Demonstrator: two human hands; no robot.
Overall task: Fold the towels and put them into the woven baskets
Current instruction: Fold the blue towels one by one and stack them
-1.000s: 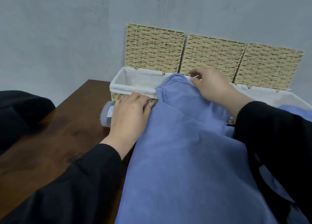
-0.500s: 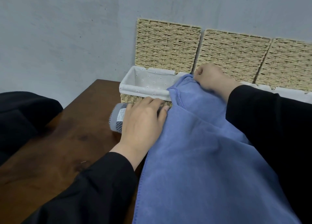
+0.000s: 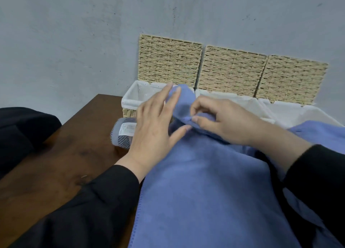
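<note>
A large blue towel point(image 3: 205, 182) lies spread over the near right part of a dark wooden table point(image 3: 61, 165), its far end bunched up against the front of the woven baskets point(image 3: 130, 113). The right hand point(image 3: 222, 120) pinches this raised far edge between thumb and curled fingers, holding a fold of the cloth just above the basket rim. The left hand point(image 3: 155, 124) is spread with fingers straight; its fingertips lie against the lifted fold and its thumb touches the cloth beside the right thumb. It grips nothing.

The baskets stand in a row against a grey wall point(image 3: 74, 32); each has a white fabric lining point(image 3: 138, 96) and a woven lid point(image 3: 169, 61) propped upright behind it. The leftmost compartment shows its lining; whether anything lies at its bottom cannot be told. The two compartments to the right are partly covered by the right arm and the towel.

A rolled grey towel point(image 3: 122, 132) with a white label lies on the table just in front of the leftmost basket, partly hidden behind the left hand. Both arms wear black sleeves point(image 3: 89, 206). A dark cloth point(image 3: 22, 132) sits at the left edge of the table.
</note>
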